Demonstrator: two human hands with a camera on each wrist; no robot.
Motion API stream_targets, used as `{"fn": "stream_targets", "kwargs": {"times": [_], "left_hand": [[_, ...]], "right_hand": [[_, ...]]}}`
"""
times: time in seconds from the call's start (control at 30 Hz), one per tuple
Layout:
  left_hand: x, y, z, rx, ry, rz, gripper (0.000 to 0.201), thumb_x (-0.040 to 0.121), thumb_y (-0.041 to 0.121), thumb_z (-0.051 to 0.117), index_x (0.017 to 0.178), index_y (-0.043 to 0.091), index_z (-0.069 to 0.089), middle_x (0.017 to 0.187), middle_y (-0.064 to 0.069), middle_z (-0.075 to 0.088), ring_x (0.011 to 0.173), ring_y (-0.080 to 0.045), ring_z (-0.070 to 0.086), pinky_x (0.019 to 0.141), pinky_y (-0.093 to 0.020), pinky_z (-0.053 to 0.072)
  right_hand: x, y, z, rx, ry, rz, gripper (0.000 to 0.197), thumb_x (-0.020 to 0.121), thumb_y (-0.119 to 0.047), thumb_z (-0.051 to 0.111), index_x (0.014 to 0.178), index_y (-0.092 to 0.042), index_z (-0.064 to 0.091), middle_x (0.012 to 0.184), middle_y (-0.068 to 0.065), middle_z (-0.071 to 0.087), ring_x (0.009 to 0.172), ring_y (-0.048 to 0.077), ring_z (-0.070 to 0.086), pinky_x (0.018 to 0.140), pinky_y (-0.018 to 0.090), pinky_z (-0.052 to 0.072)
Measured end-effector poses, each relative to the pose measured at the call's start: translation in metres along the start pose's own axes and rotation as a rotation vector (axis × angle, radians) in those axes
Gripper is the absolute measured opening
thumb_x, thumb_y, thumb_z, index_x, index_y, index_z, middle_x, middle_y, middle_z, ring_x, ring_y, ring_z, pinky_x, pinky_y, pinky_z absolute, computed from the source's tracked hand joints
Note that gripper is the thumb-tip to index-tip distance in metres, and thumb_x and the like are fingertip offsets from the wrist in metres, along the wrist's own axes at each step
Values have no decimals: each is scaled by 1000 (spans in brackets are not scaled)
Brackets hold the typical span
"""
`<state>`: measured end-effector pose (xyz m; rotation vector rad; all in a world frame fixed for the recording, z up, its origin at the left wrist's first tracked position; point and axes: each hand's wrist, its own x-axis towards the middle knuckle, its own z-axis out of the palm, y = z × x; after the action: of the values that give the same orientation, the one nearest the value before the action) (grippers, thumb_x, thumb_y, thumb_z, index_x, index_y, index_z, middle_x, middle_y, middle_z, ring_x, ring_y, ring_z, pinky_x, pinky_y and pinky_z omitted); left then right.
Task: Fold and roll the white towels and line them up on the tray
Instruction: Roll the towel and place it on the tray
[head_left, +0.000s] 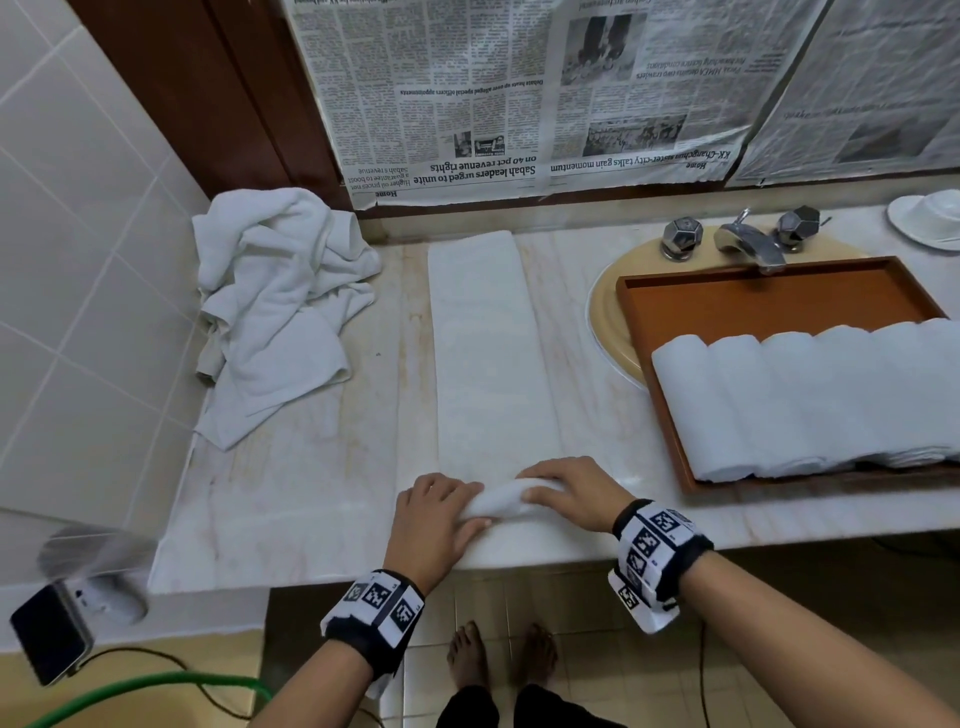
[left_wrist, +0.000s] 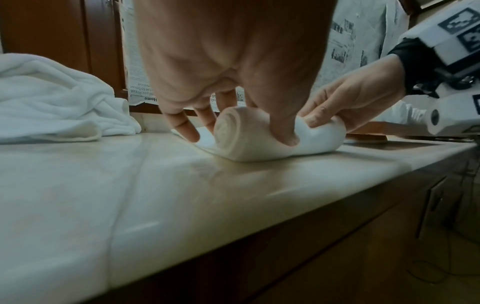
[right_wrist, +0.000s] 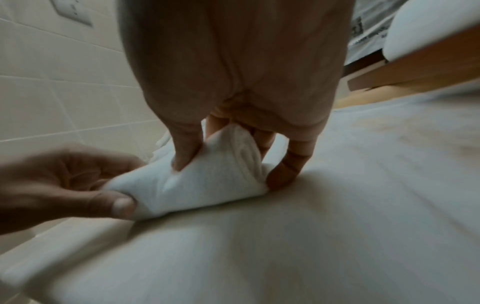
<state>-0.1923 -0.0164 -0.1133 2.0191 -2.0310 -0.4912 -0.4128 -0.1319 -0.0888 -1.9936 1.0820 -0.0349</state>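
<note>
A white towel (head_left: 488, 343) lies folded into a long strip on the marble counter, its near end wound into a small roll (head_left: 506, 501). My left hand (head_left: 434, 512) grips the roll's left end, thumb in front and fingers behind. My right hand (head_left: 566, 493) curls over the right end. In the left wrist view the roll (left_wrist: 249, 139) shows its spiral end under my left hand (left_wrist: 233, 115). The right wrist view has my right hand (right_wrist: 233, 148) pinching the roll (right_wrist: 197, 185). Several rolled towels (head_left: 810, 400) lie in a row on the brown tray (head_left: 753, 291).
A heap of unfolded white towels (head_left: 275, 306) sits at the back left of the counter (head_left: 291, 493). The tray rests over a sink (head_left: 608, 322) with a chrome tap (head_left: 748, 244). Newspaper covers the wall behind. A white dish (head_left: 930, 218) stands far right.
</note>
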Motion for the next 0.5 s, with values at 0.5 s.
{"fn": "stream_targets", "kwargs": {"times": [0.5], "left_hand": [[7, 16, -1, -71, -92, -290, 90, 76, 89, 7, 138, 38, 49, 127, 3, 52, 116, -26, 46, 94, -39, 43]], "right_hand": [[-13, 5, 17, -379, 135, -191, 43, 87, -31, 62, 129, -20, 57, 123, 1, 48, 110, 20, 47, 88, 36, 48]]}}
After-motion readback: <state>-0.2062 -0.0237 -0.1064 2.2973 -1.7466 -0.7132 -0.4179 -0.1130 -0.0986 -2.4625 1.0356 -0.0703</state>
